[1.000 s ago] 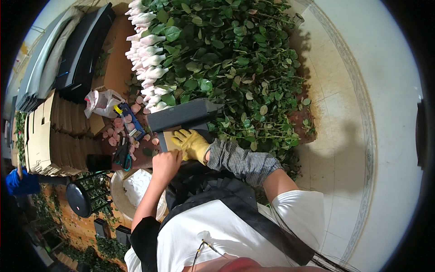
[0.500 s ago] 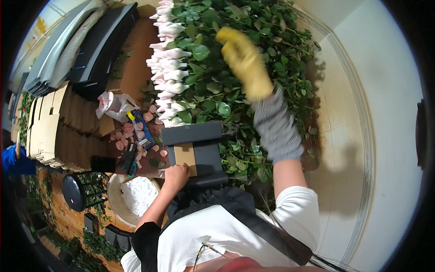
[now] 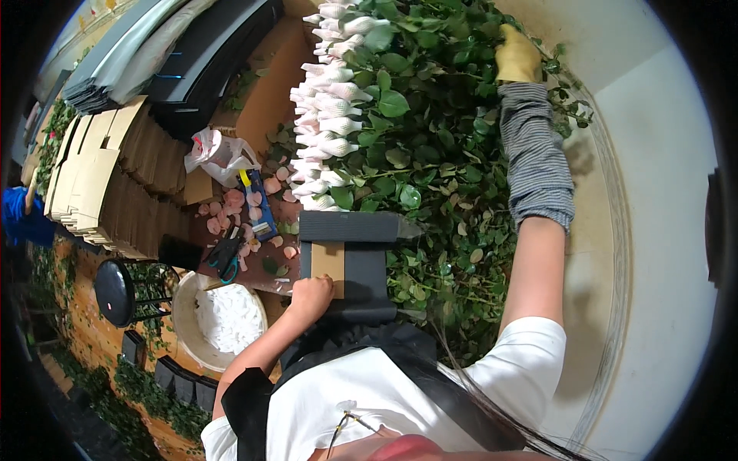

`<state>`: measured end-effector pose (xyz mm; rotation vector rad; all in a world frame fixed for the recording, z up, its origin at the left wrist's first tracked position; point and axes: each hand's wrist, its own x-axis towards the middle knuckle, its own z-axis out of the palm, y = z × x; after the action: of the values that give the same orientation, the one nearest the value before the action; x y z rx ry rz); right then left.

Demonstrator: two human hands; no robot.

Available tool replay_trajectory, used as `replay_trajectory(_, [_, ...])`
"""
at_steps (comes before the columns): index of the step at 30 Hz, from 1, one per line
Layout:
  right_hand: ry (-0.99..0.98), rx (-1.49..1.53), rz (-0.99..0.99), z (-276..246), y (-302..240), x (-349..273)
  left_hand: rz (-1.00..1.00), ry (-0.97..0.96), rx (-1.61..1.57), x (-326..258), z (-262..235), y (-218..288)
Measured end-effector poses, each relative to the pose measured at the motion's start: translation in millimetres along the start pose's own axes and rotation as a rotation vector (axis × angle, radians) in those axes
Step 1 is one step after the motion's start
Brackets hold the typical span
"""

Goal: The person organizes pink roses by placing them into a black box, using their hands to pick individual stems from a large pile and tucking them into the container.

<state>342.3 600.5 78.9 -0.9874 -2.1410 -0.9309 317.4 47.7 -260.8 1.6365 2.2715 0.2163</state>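
Note:
My left hand [image 3: 314, 298] is closed at the near end of a brown cardboard strip [image 3: 329, 265], which lies on a dark grey sheet [image 3: 365, 270]. A ribbed dark roll or folded board [image 3: 347, 227] lies across the sheet's far end. My right hand [image 3: 518, 58], in a yellow glove, is at the far right edge of a thick heap of leafy rose stems [image 3: 446, 169]. Its fingers are mostly hidden against the leaves. White mesh-covered flower heads [image 3: 336, 127] line the heap's left side.
Black-and-teal scissors [image 3: 224, 257], pink petals [image 3: 233, 201] and a plastic bag [image 3: 219, 156] lie left. Beyond stand cardboard stacks [image 3: 96, 177] and dark sheets [image 3: 207, 69]. A tub of white pieces [image 3: 184, 326] and a black stool [image 3: 115, 292] stand lower left. A wall [image 3: 661, 230] bounds the right.
My gloved right hand has moved right and farther away, from above the middle of the heap to its right edge. My left hand stays on the cardboard strip. The whole view has shifted slightly.

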Motion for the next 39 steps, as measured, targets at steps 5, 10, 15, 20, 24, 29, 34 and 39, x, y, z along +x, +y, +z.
replay_trajectory(5, [0.430, 0.328, -0.189, -32, 50, -24, 0.089, 0.049, 0.037, -1, 0, -1])
replay_trajectory(10, [0.031, 0.342, -0.282, -141, 72, -115, 0.086, -0.077, -0.227, 4, 0, -16])
replay_trajectory(15, [-0.628, 0.758, -0.394, -203, 1, -354, 0.043, -0.455, -1.077, 33, -14, -67])
replay_trajectory(20, [-0.944, 0.340, -0.056, -196, -41, -533, 0.344, -0.561, -0.690, 27, -22, -68])
replay_trajectory(24, [-1.108, 0.284, -0.031, -190, -65, -558, 0.249, -0.408, -0.656, 13, -27, -43])
replay_trajectory(29, [-1.457, 0.980, -0.061, -171, 15, -468, 0.209, -0.354, -0.672, 14, -25, -41])
replay_trajectory(34, [-0.446, 1.137, -0.071, -128, 17, -268, 0.118, -0.375, -0.805, 12, -14, -49])
replay_trajectory(39, [-0.284, 0.583, 0.050, -19, -39, -80, 0.252, -0.345, -0.707, 14, -17, -48])
